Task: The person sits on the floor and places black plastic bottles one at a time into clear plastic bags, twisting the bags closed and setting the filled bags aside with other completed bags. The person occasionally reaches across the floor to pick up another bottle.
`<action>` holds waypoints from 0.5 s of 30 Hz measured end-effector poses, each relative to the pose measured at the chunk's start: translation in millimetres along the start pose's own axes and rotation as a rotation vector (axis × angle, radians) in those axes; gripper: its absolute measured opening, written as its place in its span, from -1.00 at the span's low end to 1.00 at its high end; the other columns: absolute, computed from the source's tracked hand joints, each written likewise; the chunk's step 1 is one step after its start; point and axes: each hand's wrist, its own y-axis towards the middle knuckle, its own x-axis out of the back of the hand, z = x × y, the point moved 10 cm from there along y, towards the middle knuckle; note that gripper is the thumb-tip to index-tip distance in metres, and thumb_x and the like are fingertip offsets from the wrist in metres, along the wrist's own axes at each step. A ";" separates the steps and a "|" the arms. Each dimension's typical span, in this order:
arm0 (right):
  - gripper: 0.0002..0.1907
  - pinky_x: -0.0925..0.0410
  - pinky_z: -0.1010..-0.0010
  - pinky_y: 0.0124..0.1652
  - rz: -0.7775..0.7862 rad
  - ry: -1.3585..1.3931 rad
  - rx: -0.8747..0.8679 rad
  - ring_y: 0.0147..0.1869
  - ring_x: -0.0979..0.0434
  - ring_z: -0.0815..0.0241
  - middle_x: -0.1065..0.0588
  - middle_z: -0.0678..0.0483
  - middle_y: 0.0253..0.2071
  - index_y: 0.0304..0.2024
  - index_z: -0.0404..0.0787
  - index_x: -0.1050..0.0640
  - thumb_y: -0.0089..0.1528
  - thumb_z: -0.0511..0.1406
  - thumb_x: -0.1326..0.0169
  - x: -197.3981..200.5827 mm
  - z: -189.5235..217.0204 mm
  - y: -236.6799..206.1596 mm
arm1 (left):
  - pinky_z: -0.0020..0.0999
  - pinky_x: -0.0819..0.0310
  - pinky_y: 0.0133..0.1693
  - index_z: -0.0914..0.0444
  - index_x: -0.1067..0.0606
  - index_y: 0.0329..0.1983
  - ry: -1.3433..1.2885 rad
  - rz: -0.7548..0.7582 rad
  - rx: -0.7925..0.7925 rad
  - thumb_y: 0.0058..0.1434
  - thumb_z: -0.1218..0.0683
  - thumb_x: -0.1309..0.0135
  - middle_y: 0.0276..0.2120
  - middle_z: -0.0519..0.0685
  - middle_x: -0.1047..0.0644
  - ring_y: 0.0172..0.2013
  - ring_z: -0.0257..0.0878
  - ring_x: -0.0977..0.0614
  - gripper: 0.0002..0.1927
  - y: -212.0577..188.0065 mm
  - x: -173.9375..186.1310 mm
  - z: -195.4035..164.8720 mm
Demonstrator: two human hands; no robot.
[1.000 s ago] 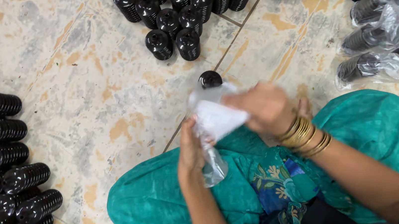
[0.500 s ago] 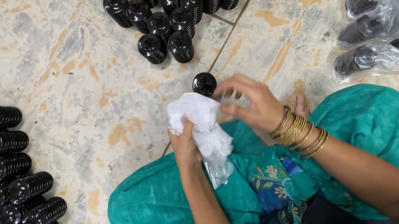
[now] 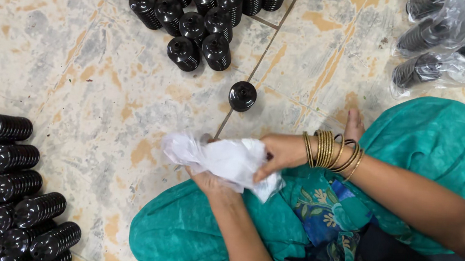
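A crumpled clear plastic bag (image 3: 223,160) lies across both my hands above my teal-clad knee. My left hand (image 3: 209,181) is under the bag and grips it from below. My right hand (image 3: 281,153), with gold bangles on the wrist, pinches the bag's right end. One black ribbed stack of caps (image 3: 242,96) stands alone on the tiled floor just beyond my hands.
A cluster of upright black ribbed stacks (image 3: 199,10) stands at the top. More such stacks lie in rows at the lower left (image 3: 2,180). Filled plastic bags of black stacks (image 3: 458,45) lie at the top right. A bare foot (image 3: 354,126) shows beside my right wrist.
The bag has been pulled flatter and wider, now stretched sideways between both hands. My right hand has slid onto the bag's right end. The view has shifted slightly.
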 end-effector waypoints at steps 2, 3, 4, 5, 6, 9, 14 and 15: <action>-0.64 -0.45 0.44 -0.25 -0.082 -0.061 -0.085 -0.28 -0.53 0.39 -0.67 0.08 -0.33 -0.09 -0.32 -0.69 0.25 -0.15 -0.24 16.6 -14.0 -5.5 | 0.13 -0.58 -0.11 0.22 -0.54 -0.09 0.192 -0.091 -0.207 0.34 -0.15 -0.06 -0.17 0.11 -0.60 -0.17 0.04 -0.66 -0.64 -6.1 -3.0 -25.8; -0.68 -0.42 0.48 -0.29 -0.156 -0.058 -0.052 -0.30 -0.50 0.44 -0.65 0.13 -0.36 -0.11 -0.28 -0.68 0.24 -0.16 -0.22 33.6 -14.1 -10.1 | 0.11 -0.59 -0.08 0.22 -0.53 -0.06 0.192 -0.149 -0.251 0.31 -0.13 -0.05 -0.13 0.09 -0.60 -0.14 0.02 -0.67 -0.64 -11.2 -7.3 -35.5; -0.71 -0.40 0.52 -0.32 -0.232 -0.055 -0.019 -0.32 -0.47 0.49 -0.63 0.17 -0.39 -0.14 -0.24 -0.67 0.23 -0.17 -0.20 50.7 -14.3 -15.2 | 0.09 -0.60 -0.06 0.21 -0.53 -0.02 0.193 -0.207 -0.294 0.28 -0.12 -0.04 -0.09 0.07 -0.61 -0.12 0.01 -0.68 -0.64 -17.6 -13.3 -46.0; -0.72 -0.40 0.54 -0.33 -0.304 -0.022 -0.052 -0.34 -0.48 0.51 -0.62 0.20 -0.40 -0.15 -0.23 -0.66 0.26 -0.17 -0.16 65.7 -21.1 -19.9 | 0.07 -0.61 -0.04 0.20 -0.52 0.01 0.196 -0.262 -0.336 0.24 -0.10 -0.02 -0.06 0.05 -0.61 -0.09 -0.01 -0.69 -0.62 -23.3 -19.8 -51.6; -0.73 -0.41 0.56 -0.33 -0.379 0.011 -0.083 -0.35 -0.50 0.53 -0.62 0.22 -0.42 -0.17 -0.22 -0.65 0.28 -0.16 -0.13 80.6 -27.6 -25.1 | 0.04 -0.62 -0.02 0.23 -0.51 0.03 0.294 -0.232 -0.432 0.23 -0.01 -0.04 -0.04 0.07 -0.60 -0.08 -0.02 -0.69 -0.64 -29.7 -36.3 -60.4; -0.70 -0.34 0.57 -0.33 -0.563 0.075 0.017 -0.33 -0.36 0.55 -0.48 0.28 -0.43 -0.22 -0.25 -0.60 0.40 -0.15 -0.05 111.6 -23.7 -37.3 | -0.09 -0.64 -0.03 0.31 -0.45 0.07 0.619 -0.121 -0.699 0.24 0.18 -0.08 -0.02 0.10 -0.56 -0.09 -0.09 -0.67 -0.67 -51.1 -84.9 -72.7; -0.63 -0.24 0.49 -0.42 -0.817 -0.070 -0.054 -0.41 -0.23 0.51 -0.36 0.22 -0.54 -0.28 -0.30 -0.59 0.43 -0.12 -0.04 129.6 -13.2 -55.7 | -0.44 -0.32 -0.53 0.19 -0.39 0.18 0.944 0.038 -0.589 0.35 0.12 -0.09 -0.44 -0.07 -0.39 -0.53 -0.36 -0.40 -0.66 -49.8 -113.6 -38.2; -0.63 -0.22 0.46 -0.43 -0.851 -0.099 -0.086 -0.43 -0.22 0.48 -0.34 0.17 -0.56 -0.27 -0.30 -0.61 0.42 -0.13 -0.07 130.5 -10.2 -59.3 | -0.48 -0.26 -0.57 0.29 -0.44 0.06 0.887 0.109 -0.440 0.44 -0.03 -0.02 -0.49 -0.10 -0.38 -0.57 -0.38 -0.37 -0.69 -44.9 -113.1 -21.5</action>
